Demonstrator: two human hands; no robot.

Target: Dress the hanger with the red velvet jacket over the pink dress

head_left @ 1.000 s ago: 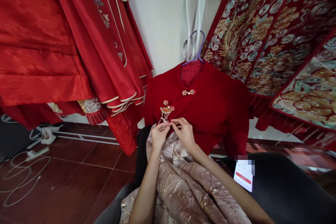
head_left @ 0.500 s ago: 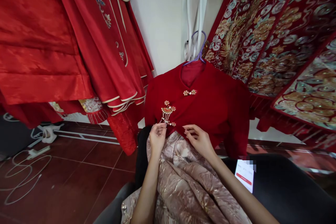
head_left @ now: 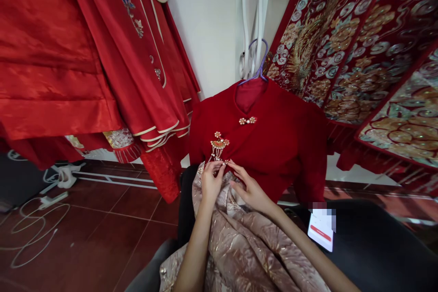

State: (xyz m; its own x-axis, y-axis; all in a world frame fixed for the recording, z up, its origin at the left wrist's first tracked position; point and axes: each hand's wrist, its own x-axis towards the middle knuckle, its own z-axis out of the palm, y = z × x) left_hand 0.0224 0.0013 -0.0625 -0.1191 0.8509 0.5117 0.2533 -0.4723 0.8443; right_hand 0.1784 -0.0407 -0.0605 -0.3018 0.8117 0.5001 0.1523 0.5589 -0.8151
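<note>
A red velvet jacket [head_left: 273,146] hangs in front of me, with a gold, pearl-studded frog fastener [head_left: 247,121] near its neck. Lower on its left side sits a fan-shaped brooch [head_left: 219,144] with beaded strands. Below it, at the edge of the jacket, my left hand [head_left: 212,183] pinches a second jewelled frog fastener [head_left: 226,162] between thumb and fingers. My right hand [head_left: 251,190] reaches that fastener with its fingertips, thumb apart from the fingers. Under both hands, a pinkish-beige brocade skirt [head_left: 239,237] spreads over my lap.
A purple hanger [head_left: 263,61] on a white rack post [head_left: 262,9] carries the jacket. Red garments [head_left: 137,54] hang left, embroidered ones [head_left: 359,54] right. A lit phone [head_left: 320,232] rests on a black seat [head_left: 372,242]. A white cable [head_left: 41,232] coils on the tiled floor.
Both hands have come closer together. My left hand has shifted right along the jacket's lower edge, and my right hand has moved left to the lower fastener.
</note>
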